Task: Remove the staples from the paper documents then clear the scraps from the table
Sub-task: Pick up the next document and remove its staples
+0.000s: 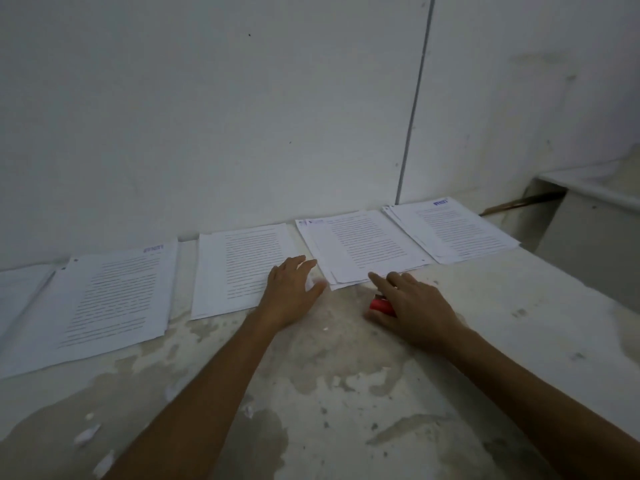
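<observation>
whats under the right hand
A red tool pokes out from under the right hand, resting on the table. Only its left end shows; the hand covers the rest, so its shape and the grip cannot be told.

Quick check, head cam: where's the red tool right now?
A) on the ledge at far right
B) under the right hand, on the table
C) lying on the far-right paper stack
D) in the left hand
B: the red tool shows beneath the right hand, low on the table just in front of the papers, while the left hand rests flat on a paper stack.
</observation>
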The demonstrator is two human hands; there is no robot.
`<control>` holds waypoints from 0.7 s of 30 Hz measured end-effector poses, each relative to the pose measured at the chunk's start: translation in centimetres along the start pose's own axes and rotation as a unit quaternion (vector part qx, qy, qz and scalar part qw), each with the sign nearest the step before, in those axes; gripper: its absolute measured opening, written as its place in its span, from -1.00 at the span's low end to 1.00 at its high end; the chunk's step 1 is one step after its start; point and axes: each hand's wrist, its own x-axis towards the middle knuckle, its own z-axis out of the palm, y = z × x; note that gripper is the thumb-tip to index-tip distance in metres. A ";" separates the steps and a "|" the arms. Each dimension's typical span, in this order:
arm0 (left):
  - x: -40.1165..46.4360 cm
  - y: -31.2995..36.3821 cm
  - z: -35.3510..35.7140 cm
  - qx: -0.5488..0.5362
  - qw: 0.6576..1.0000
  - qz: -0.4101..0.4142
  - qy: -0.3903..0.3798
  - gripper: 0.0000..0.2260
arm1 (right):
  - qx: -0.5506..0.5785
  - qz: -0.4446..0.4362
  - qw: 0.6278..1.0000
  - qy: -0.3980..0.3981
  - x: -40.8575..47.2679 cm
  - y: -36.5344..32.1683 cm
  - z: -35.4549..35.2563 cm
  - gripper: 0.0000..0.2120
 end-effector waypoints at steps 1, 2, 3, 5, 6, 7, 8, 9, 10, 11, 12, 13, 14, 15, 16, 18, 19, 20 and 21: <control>0.1 0.2 0.4 0.005 1.000 -0.010 -0.009 -0.47 | 0.000 -0.002 1.000 -0.004 -0.1 0.0 0.0 -0.25; 0.1 0.3 0.9 0.011 1.000 -0.020 -0.016 -0.46 | 0.000 -0.003 1.000 -0.008 -0.2 0.0 0.2 -0.25; 0.0 0.3 1.3 0.021 0.999 -0.029 -0.021 -0.45 | 0.001 -0.002 1.000 -0.008 -0.2 0.0 0.3 -0.25; 0.0 0.3 1.9 0.048 0.998 -0.037 -0.019 -0.43 | 0.005 0.000 1.000 -0.006 -0.2 0.1 0.5 -0.25; 0.0 0.3 2.1 0.056 0.998 -0.039 -0.013 -0.42 | 0.008 -0.001 1.000 -0.005 -0.2 0.1 0.6 -0.25; 0.2 0.3 2.1 0.061 0.997 -0.042 -0.004 -0.42 | 0.011 -0.001 1.000 -0.006 -0.2 0.1 0.6 -0.25; 0.5 0.5 2.2 0.064 0.997 -0.046 0.008 -0.41 | 0.012 -0.001 1.000 -0.009 -0.2 0.2 0.6 -0.25; 0.8 0.6 2.2 0.065 0.996 -0.053 0.018 -0.40 | 0.010 -0.003 1.000 -0.014 -0.2 0.1 0.4 -0.23; 1.2 0.8 2.3 0.065 0.996 -0.059 0.022 -0.39 | 0.008 -0.006 1.000 -0.021 -0.2 0.0 0.3 -0.21; 1.6 1.0 2.4 0.061 0.996 -0.064 0.019 -0.39 | 0.011 -0.010 0.999 -0.030 -0.2 -0.2 0.1 -0.18; 2.0 1.1 2.5 0.057 0.996 -0.068 0.011 -0.38 | 0.025 -0.010 0.999 -0.039 -0.1 -0.2 -0.1 -0.16; 2.5 1.2 2.7 0.054 0.996 -0.071 0.001 -0.36 | 0.053 0.000 0.998 -0.046 0.3 0.0 -0.3 -0.14; 3.1 1.3 2.8 0.056 0.996 -0.072 -0.006 -0.35 | 0.088 0.021 0.995 -0.045 1.1 0.5 -0.5 -0.15; 3.9 1.4 2.8 0.061 0.995 -0.075 -0.012 -0.34 | 0.125 0.053 0.990 -0.035 2.4 1.3 -0.9 -0.19; 4.5 1.4 2.9 0.069 0.994 -0.081 -0.017 -0.33 | 0.151 0.094 0.984 -0.017 4.1 2.5 -1.2 -0.25; 5.4 1.4 3.0 0.090 0.991 -0.098 -0.030 -0.32 | 0.137 0.178 0.974 0.006 7.7 5.2 -1.5 -0.33; 5.5 1.4 3.1 0.104 0.989 -0.101 -0.035 -0.32 | 0.118 0.214 0.970 -0.008 9.3 6.4 -1.5 -0.33; 5.6 1.3 3.3 0.118 0.987 -0.100 -0.036 -0.32 | 0.113 0.241 0.963 -0.034 10.7 7.3 -1.3 -0.33; 5.6 1.2 3.6 0.130 0.986 -0.098 -0.034 -0.33 | 0.120 0.259 0.956 -0.064 11.8 7.8 -0.9 -0.32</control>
